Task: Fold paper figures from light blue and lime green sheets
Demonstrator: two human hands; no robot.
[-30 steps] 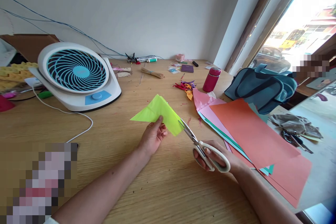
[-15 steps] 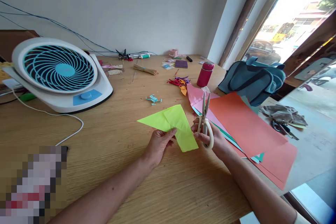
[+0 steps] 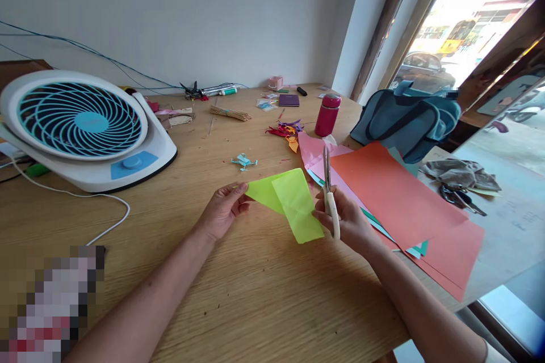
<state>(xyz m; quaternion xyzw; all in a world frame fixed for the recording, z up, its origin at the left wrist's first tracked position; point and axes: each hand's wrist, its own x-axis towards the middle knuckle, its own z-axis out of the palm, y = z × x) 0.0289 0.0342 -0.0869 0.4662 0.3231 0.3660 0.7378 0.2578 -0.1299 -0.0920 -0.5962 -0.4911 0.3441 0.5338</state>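
The left hand (image 3: 221, 210) pinches the pointed end of the lime paper (image 3: 298, 207), folded and raised over the table (image 3: 238, 295). The right hand (image 3: 352, 220) grips the scissors (image 3: 334, 214), blades up and nearly together, fingertips by the paper's edge. Beyond stand a lidded bottle (image 3: 327, 116) and a bag (image 3: 394, 120), contents hidden. Faint marks on the pale surface (image 3: 517, 232) are unreadable.

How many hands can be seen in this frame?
2: the left hand, pinching the left end of the yellow-green paper, and the right hand, holding the white-handled scissors by the paper's right edge.
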